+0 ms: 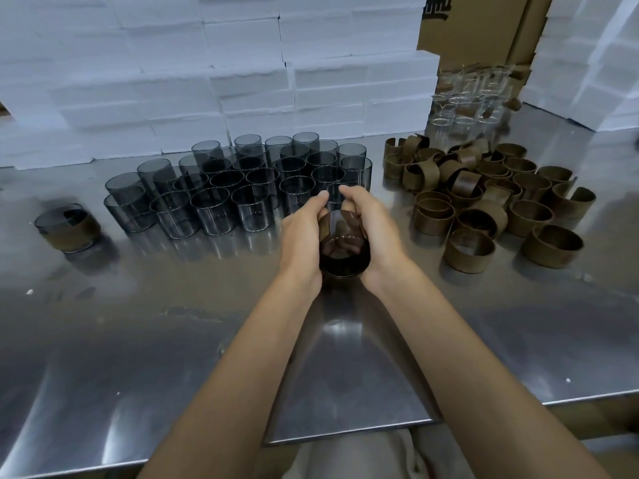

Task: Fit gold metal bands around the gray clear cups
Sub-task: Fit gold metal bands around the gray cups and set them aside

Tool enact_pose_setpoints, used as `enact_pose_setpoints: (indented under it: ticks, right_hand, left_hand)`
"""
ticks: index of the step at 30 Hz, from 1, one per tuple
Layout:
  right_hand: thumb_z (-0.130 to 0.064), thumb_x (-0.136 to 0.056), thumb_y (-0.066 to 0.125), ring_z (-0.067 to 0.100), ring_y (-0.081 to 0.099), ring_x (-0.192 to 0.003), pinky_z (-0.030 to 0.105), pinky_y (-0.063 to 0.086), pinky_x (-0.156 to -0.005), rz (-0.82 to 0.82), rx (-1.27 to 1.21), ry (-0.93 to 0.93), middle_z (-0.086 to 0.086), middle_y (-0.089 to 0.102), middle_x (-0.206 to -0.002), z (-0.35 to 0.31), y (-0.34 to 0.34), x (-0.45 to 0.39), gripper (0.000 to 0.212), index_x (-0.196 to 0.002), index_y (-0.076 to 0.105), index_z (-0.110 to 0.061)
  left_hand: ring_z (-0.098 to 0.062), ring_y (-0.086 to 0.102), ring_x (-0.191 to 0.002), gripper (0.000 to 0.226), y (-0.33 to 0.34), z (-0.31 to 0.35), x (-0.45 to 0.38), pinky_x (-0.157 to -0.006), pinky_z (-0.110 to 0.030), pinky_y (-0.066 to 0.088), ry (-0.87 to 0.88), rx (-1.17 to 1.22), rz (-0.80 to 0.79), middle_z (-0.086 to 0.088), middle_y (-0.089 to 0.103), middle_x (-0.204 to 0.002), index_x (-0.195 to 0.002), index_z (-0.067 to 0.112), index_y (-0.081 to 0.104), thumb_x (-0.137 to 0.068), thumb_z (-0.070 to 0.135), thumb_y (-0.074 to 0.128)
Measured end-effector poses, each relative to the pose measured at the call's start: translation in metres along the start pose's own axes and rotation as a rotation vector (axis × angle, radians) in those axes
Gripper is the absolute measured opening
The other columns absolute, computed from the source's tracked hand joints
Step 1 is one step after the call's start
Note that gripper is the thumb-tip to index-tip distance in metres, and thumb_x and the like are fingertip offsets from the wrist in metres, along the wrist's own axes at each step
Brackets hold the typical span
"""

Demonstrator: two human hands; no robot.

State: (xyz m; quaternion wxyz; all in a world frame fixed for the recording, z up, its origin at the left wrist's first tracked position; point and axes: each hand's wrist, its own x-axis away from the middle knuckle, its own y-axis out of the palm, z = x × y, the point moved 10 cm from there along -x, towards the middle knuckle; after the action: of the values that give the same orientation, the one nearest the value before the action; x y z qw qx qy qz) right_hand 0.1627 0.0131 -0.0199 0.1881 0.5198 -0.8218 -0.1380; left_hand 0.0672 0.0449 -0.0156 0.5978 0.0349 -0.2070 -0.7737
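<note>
One cup, two hands' grip

Sides of held gray cup hidden by left hand and right hand; any band unseen. Clear glasses far back blurred.

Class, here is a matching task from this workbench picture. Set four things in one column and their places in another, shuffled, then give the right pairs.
Things:
1. banded cup
2. loose bands
3. bare gray cups
4. held cup

Places:
A. heaped on the right of the table
B. between both hands
C. alone at far left
D. grouped left of centre, before the foam blocks

Pairs: 1-C, 2-A, 3-D, 4-B
</note>
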Motion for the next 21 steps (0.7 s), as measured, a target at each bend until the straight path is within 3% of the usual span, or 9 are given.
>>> enact_pose_setpoints:
  ticks: [2, 5, 9, 14, 21]
  right_hand:
    - [-0.033, -0.091, 0.068, 0.010, 0.063, -0.048, 0.022, 0.051, -0.050, 0.011, -0.004, 0.016, -0.006, 0.060, -0.053, 0.0009, -0.0008, -0.0003, 0.049, -0.044, 0.060, -0.024]
    - [-0.032, -0.091, 0.069, 0.012, 0.062, -0.047, 0.023, 0.051, -0.049, 0.018, 0.007, 0.022, -0.004, 0.059, -0.053, 0.0020, -0.0009, -0.0017, 0.047, -0.045, 0.058, -0.024]
    - [-0.031, -0.090, 0.069, 0.010, 0.061, -0.044, 0.021, 0.049, -0.046, 0.022, 0.020, 0.018, -0.006, 0.058, -0.049, 0.0008, -0.0008, -0.0015, 0.050, -0.042, 0.061, -0.023]
    - [-0.031, -0.088, 0.070, 0.011, 0.058, -0.044, 0.023, 0.050, -0.048, 0.016, 0.014, 0.016, -0.006, 0.055, -0.050, 0.0002, -0.0003, -0.0025, 0.046, -0.044, 0.059, -0.024]
    - [-0.033, -0.085, 0.069, 0.011, 0.060, -0.046, 0.026, 0.051, -0.053, 0.005, 0.059, 0.024, -0.006, 0.057, -0.051, 0.0010, -0.0020, -0.0040, 0.043, -0.044, 0.061, -0.025]
  left_hand:
    - [-0.022, 0.064, -0.068, 0.023, -0.0008, 0.0014, 0.0005, -0.071, -0.032, 0.054, -0.001, 0.010, 0.019, -0.007, 0.063, -0.072, -0.077, 0.011, 0.062, -0.096, 0.024, 0.067]
    - [-0.018, 0.055, -0.059, 0.032, -0.0045, 0.0021, 0.0005, -0.069, -0.033, 0.049, 0.003, 0.019, 0.056, -0.001, 0.052, -0.062, -0.068, 0.015, 0.054, -0.095, 0.022, 0.069]
    - [-0.020, 0.054, -0.061, 0.033, -0.0033, 0.0020, 0.0019, -0.070, -0.036, 0.049, 0.014, 0.017, 0.047, -0.004, 0.050, -0.064, -0.066, 0.014, 0.054, -0.096, 0.021, 0.067]
    - [-0.011, 0.058, -0.047, 0.036, -0.0031, 0.0030, 0.0028, -0.049, -0.023, 0.050, 0.032, 0.015, 0.030, 0.004, 0.052, -0.051, -0.065, 0.015, 0.053, -0.097, 0.023, 0.067]
    - [-0.011, 0.050, -0.045, 0.045, -0.0021, 0.0050, 0.0031, -0.052, -0.024, 0.046, 0.057, -0.026, 0.025, 0.005, 0.046, -0.048, -0.057, 0.017, 0.049, -0.099, 0.022, 0.064]
